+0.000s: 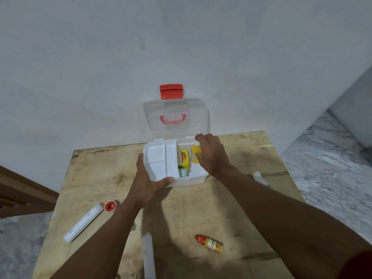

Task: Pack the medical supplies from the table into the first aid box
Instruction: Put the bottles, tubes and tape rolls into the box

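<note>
Nearest on the wooden tabletop (251, 208) lie a white tube (149, 256) and a small red-capped bottle (209, 243), with a long white roll (83, 222) and a red-cored tape roll (110, 206) farther left. Beyond them the left hand (149, 182) clamps the near-left corner of the white first aid box (193, 181). A white tray (159, 158) fills its left side; the right holds a yellow carton (185, 158), a teal packet (183, 172) and a yellow bottle (195, 156) gripped by the right hand (211, 154), under the upright clear lid (175, 117).
</note>
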`<state>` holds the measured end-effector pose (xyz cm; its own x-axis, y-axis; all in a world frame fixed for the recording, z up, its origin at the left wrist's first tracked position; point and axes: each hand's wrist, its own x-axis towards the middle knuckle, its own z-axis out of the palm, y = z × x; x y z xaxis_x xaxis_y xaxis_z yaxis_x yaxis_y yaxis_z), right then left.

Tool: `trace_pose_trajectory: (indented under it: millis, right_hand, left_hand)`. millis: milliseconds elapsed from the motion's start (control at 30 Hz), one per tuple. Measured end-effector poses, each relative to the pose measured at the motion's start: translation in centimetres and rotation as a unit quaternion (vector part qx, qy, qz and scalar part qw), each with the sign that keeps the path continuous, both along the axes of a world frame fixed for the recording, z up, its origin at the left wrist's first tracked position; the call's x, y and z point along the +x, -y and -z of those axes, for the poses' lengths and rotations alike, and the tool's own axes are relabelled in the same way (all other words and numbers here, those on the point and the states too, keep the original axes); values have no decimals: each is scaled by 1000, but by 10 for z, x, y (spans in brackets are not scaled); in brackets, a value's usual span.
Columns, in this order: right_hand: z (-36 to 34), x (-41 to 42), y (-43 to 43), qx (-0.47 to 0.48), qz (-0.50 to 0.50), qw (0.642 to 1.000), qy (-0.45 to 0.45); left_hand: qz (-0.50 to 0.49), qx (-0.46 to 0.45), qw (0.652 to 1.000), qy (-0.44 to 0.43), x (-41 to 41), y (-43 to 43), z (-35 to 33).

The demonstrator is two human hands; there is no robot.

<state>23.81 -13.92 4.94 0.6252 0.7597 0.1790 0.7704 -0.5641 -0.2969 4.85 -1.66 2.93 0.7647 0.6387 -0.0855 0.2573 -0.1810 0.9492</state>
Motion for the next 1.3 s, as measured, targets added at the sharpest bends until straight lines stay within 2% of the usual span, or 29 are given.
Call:
trace_pose_trajectory:
  millis: [167,400,600,800,1300]
  right_hand:
    - [-4,-1,11,17,13,1000,-15]
    - [-16,-14,52,-2,85,996,-22]
    - [-19,-31,104,-145,189,968,-74]
    - [-14,-25,139,-210,238,942,-105]
    - [-4,38,158,-265,143,937,-177]
  left_hand:
    - [10,17,1000,7,-1,-3,3]
    - [7,9,1000,-14,0,-9,9]
    - [-6,-13,1000,-16,2,-14,14]
    - [-3,-37,999,-24,3,-14,11]
    - [-12,-35,999,-25,4,-7,4]
